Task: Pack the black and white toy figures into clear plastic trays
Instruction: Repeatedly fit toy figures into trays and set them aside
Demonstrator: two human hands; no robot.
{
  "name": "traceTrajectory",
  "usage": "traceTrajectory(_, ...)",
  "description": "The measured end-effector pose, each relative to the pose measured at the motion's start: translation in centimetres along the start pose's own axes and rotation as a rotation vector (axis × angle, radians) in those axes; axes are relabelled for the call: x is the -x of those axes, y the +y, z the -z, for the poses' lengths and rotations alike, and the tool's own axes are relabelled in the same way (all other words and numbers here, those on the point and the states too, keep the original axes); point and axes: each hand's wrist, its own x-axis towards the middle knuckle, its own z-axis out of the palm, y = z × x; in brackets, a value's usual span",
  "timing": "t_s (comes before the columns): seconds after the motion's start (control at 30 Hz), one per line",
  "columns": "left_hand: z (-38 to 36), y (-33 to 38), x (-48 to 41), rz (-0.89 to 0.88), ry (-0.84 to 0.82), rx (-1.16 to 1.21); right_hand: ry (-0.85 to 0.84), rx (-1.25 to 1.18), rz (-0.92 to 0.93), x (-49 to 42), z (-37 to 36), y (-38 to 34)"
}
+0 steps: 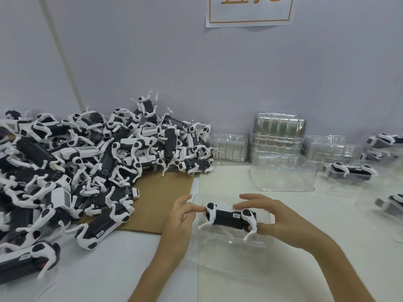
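Observation:
A black and white toy figure (229,216) lies on its side inside a clear plastic tray (220,238) in front of me. My right hand (277,216) grips it from the right, fingers over its top and thumb beneath its right end. My left hand (183,216) touches the figure's left end with its fingertips. A big heap of the same toy figures (87,162) covers the table's left side, partly on a sheet of brown cardboard (161,192).
Stacks of empty clear trays (279,136) stand against the wall, with one upturned tray (283,173) before them. Packed figures in trays (351,171) lie at the right. A paper sign (249,9) hangs on the wall.

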Motion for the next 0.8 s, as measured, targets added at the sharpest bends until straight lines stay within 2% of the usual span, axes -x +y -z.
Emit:
traceTrajectory(0.13, 0.0, 0.2, 0.3, 0.018, 0.007, -0.024, -0.047, -0.075, -0.06, 0.1, 0.2, -0.2)
traceTrajectory(0.27, 0.1, -0.1, 0.2, 0.098, 0.03, -0.03, 0.157, -0.264, -0.252, -0.2, 0.7, 0.3)
traceTrajectory(0.33, 0.2, 0.1, 0.3, 0.159, 0.013, -0.033, 0.216, -0.137, -0.395, -0.2, 0.7, 1.2)
traceTrajectory(0.43, 0.2, 0.3, 0.4, 0.186, -0.081, -0.039, 0.139, 0.076, -0.525, -0.4, 0.5, 2.3)
traceTrajectory(0.57, 0.4, 0.2, 0.1, 0.249, -0.137, -0.033, 0.161, -0.082, -0.476, -0.7, 0.4, 2.6)
traceTrajectory(0.67, 0.5, 0.5, 0.2, 0.209, -0.112, 0.037, 0.104, -0.229, -0.409, -1.2, -0.2, 2.2)
traceTrajectory(0.8, 0.5, 0.6, 0.4, 0.159, -0.078, 0.088, 0.019, -0.237, -0.364, -1.5, -0.6, 1.6)
